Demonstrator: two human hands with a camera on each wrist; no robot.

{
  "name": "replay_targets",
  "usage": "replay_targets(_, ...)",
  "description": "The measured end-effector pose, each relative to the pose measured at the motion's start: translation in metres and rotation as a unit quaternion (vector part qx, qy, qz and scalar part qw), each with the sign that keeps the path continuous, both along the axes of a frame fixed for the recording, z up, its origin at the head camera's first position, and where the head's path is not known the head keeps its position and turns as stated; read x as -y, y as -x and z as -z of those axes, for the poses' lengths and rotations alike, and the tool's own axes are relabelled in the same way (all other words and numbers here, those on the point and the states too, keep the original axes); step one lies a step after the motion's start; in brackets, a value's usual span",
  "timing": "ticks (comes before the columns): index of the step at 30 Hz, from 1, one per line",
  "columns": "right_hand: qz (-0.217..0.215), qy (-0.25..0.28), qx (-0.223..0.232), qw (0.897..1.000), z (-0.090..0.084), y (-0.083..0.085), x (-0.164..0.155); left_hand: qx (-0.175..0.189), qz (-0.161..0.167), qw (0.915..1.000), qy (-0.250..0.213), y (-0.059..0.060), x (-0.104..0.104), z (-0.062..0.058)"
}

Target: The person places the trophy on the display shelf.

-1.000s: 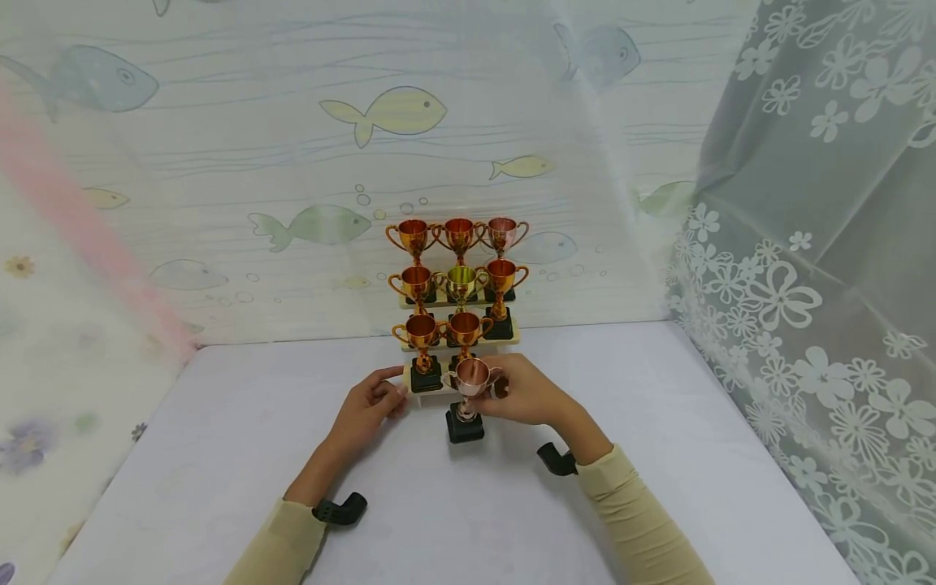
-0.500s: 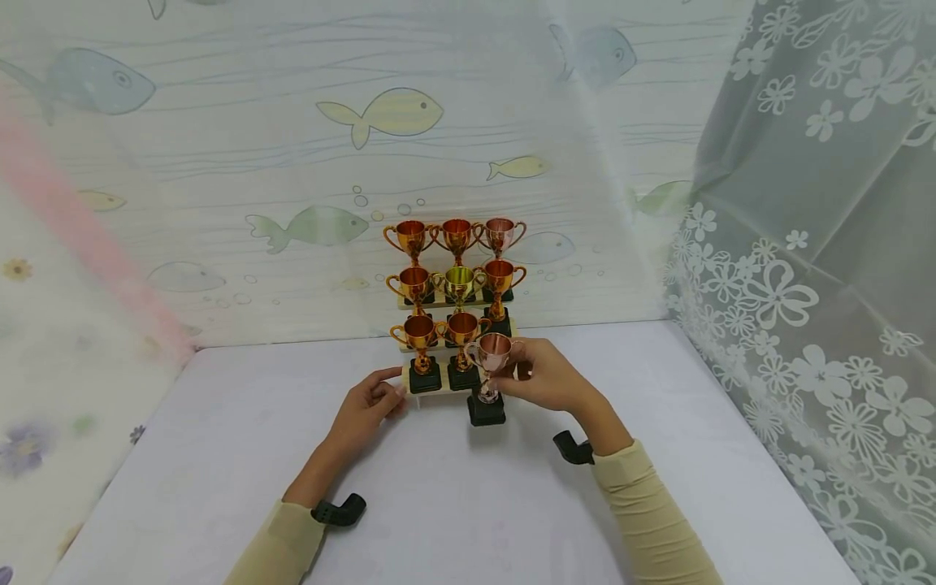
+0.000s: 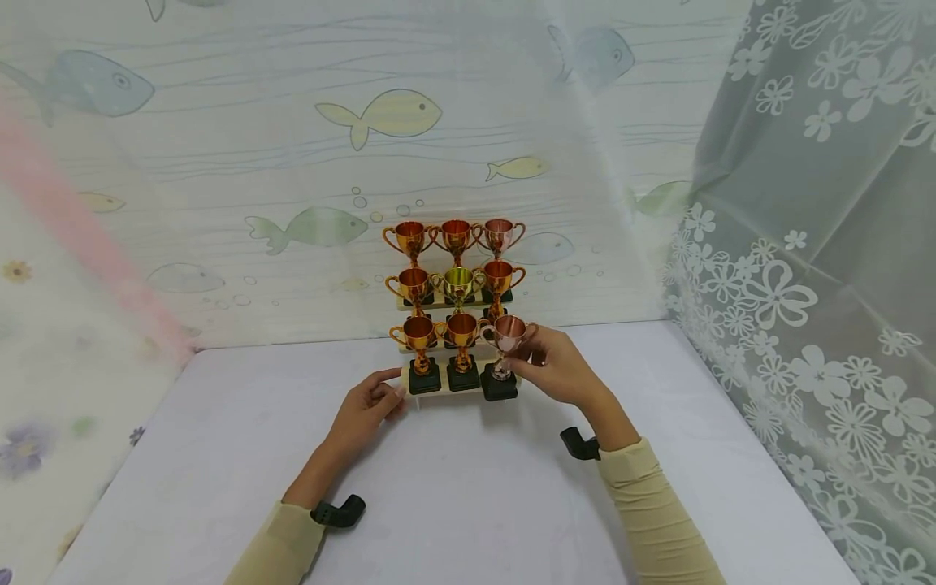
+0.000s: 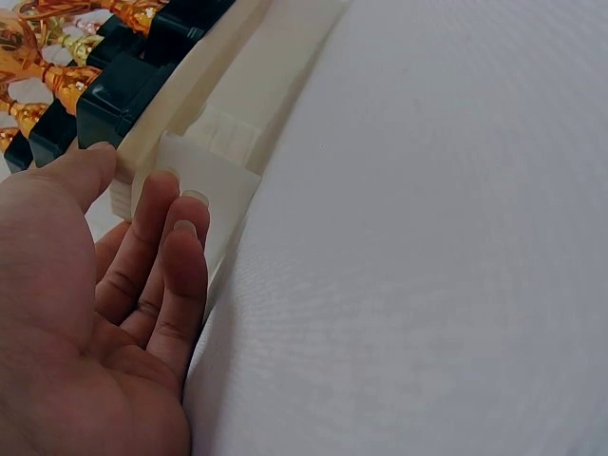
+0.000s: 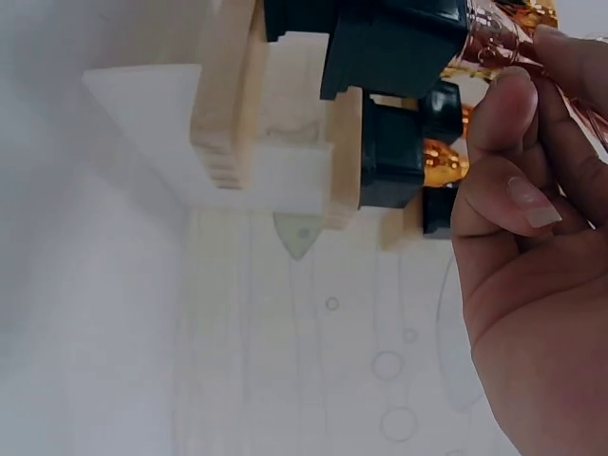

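My right hand (image 3: 559,366) pinches a rose-gold toy trophy cup (image 3: 509,329) by its stem. Its black square base (image 5: 404,52) is close over the right end of the front step, overlapping that step in the head view. Two orange-gold trophies (image 3: 420,333) stand to its left on the same step. At the stepped wooden stand's left end, my left hand (image 3: 369,402) grips the corner. In the left wrist view, the thumb lies along the step of the stand (image 4: 237,104) and curled fingers (image 4: 180,256) rest against the white side support.
More trophies fill the two steps behind, among them a yellow-gold one (image 3: 459,280) in the middle and a pinkish one (image 3: 500,236) at back right. A white cloth (image 3: 439,504) covers the table. A fish-print curtain (image 3: 292,162) hangs close behind the stand.
My right hand has carried the rose-gold trophy rightward and away from me, from in front of the stand to the front step's right end. My left hand has stayed put.
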State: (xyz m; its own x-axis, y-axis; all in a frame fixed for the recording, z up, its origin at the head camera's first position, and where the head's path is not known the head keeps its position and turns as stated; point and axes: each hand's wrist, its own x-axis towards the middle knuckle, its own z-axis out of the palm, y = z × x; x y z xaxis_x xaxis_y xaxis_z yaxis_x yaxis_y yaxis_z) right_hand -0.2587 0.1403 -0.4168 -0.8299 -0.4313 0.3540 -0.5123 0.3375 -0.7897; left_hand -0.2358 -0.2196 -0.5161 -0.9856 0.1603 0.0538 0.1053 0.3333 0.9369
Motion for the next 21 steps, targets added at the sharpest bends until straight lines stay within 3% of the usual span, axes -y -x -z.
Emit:
replay_targets(14, 0.071, 0.005, -0.008, 0.997, 0.019, 0.011, 0.007, -0.006, 0.004, 1.0000, -0.005, 0.002, 0.001, 0.003)
replay_targets(20, 0.073, 0.021, -0.006, 0.997, 0.004, -0.001, 0.015, -0.001, 0.001, 1.0000, -0.001, 0.005, 0.002, 0.006)
replay_targets(21, 0.071, 0.023, -0.007, 0.997, 0.005, -0.001, 0.015, 0.001, 0.001, 1.0000, -0.002, 0.003, 0.000, 0.002)
